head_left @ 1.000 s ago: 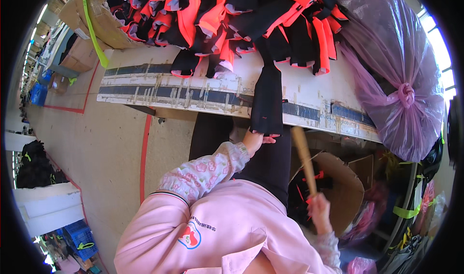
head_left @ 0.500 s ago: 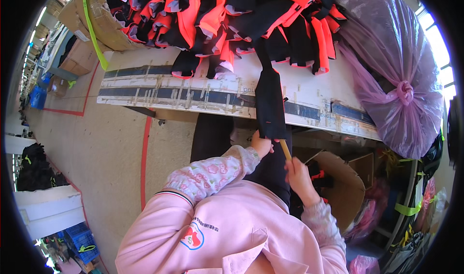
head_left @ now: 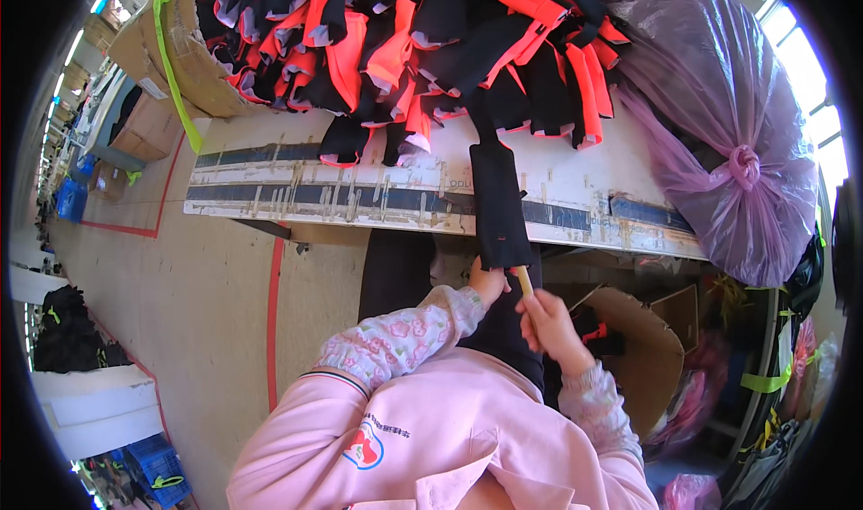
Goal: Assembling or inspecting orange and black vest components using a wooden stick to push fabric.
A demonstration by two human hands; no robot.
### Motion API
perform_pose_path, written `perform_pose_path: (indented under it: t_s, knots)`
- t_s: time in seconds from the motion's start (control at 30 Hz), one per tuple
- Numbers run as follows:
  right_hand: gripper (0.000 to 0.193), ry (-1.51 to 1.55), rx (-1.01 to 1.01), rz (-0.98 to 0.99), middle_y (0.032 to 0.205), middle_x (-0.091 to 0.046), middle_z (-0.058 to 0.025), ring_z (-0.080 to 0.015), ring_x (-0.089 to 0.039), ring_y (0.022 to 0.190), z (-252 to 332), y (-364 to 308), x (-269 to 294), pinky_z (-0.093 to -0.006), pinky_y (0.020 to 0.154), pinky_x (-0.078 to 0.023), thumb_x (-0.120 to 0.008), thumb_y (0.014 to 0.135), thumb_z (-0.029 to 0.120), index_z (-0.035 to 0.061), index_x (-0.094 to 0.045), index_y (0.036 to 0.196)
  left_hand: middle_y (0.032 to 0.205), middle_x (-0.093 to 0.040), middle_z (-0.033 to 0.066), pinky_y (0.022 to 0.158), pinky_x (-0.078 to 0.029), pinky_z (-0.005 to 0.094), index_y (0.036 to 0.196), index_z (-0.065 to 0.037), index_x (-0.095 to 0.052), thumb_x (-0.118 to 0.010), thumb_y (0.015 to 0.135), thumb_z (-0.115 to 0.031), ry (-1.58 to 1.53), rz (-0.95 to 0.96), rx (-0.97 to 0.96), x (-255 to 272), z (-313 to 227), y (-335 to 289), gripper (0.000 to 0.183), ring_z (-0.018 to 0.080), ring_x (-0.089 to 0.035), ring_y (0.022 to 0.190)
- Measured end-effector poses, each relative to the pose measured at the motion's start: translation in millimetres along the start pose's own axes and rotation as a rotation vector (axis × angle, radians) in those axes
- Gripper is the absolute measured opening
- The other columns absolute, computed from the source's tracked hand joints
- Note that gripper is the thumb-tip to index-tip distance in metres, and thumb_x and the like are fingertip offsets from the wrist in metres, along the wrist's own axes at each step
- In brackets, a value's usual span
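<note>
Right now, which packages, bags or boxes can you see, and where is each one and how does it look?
Plastic bag: right end of the table, big, translucent purple, knotted shut.
Cardboard box: upper left beside the fabric pile, brown, with a green strap.
Second cardboard box: far left, behind the table, brown and closed.
Open carton: under the table at right, brown, flaps up.

a tied purple plastic bag (head_left: 719, 133) sits right of heaped orange-and-black fabric pieces (head_left: 404, 34); cardboard boxes (head_left: 180, 52) stand left.
</note>
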State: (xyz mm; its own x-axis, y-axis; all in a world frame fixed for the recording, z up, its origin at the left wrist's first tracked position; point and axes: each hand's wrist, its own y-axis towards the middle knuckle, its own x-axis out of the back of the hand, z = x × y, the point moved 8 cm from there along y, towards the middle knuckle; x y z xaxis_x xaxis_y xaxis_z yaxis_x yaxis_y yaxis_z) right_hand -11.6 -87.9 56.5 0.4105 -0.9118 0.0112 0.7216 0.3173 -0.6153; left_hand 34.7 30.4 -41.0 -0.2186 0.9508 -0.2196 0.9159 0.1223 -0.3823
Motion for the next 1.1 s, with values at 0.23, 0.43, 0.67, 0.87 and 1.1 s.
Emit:
perform_pose_path:
  t_s: [0.23, 0.43, 0.67, 0.87, 1.1]
  knots:
    - [0.027, 0.407, -0.135, -0.083, 0.051, -0.042, -0.0006, -0.0080, -0.033, 0.031, -55.9, -61.9, -12.4, -0.0221, 0.029, -0.024, -0.038, 0.097, 0.027, 0.0043, -0.049, 0.086, 0.075, -0.060, 0.0059, 0.039, -0.040, 0.0221, 0.091, -0.004, -0.058, -0.039, 0.096, -0.017, -0.148, -0.001, -0.032, -9.8, -7.6, 2.0, 0.023, 0.0107, -0.051, 0.048]
    - [0.029, 0.528, 0.026, -0.100, 0.049, -0.038, 0.0007, -0.0081, -0.028, 0.030, -11.7, 21.3, -12.8, -0.0236, 0.028, -0.023, -0.040, 0.096, 0.031, 0.0061, -0.048, 0.083, 0.075, -0.061, 0.0053, 0.053, -0.046, 0.0254, 0.090, -0.005, -0.059, -0.043, 0.095, -0.016, -0.064, 0.043, 0.112, -9.2, 6.8, -1.4, 0.020, 0.0115, -0.056, 0.060]
    - [0.028, 0.496, 0.086, -0.109, 0.048, -0.038, -0.0001, -0.0089, -0.031, 0.030, -12.8, 45.5, -17.8, -0.0237, 0.028, -0.024, -0.040, 0.096, 0.029, 0.0051, -0.048, 0.084, 0.076, -0.063, 0.0073, 0.053, -0.048, 0.0268, 0.091, -0.002, -0.060, -0.046, 0.094, -0.018, -0.172, 0.041, -0.017, -5.8, -0.4, 9.3, 0.020, 0.0126, -0.057, 0.058]
    - [0.023, -0.428, 0.387, -0.170, 0.058, -0.056, -0.0086, -0.0199, -0.055, 0.045, -42.4, -19.4, 49.1, -0.0307, 0.042, -0.043, -0.052, 0.090, 0.022, 0.0023, -0.052, 0.079, 0.078, -0.066, 0.0126, 0.044, -0.049, 0.0267, 0.088, 0.000, -0.061, -0.045, 0.094, -0.020, -0.076, -0.046, -0.134, 26.1, -22.4, 13.9, 0.026, 0.0150, -0.058, 0.052]
    - [0.015, -0.676, 0.625, -0.897, 0.072, -0.059, -0.0145, -0.0321, -0.059, 0.064, -26.5, -77.7, 205.1, -0.0371, 0.056, -0.047, -0.064, 0.081, 0.018, 0.0035, -0.059, 0.085, 0.082, -0.065, 0.0092, 0.050, -0.047, 0.0264, 0.095, -0.003, -0.061, -0.044, 0.094, -0.026, -0.084, 0.026, -0.076, 18.7, -44.6, 27.1, 0.028, 0.0138, -0.055, 0.054]
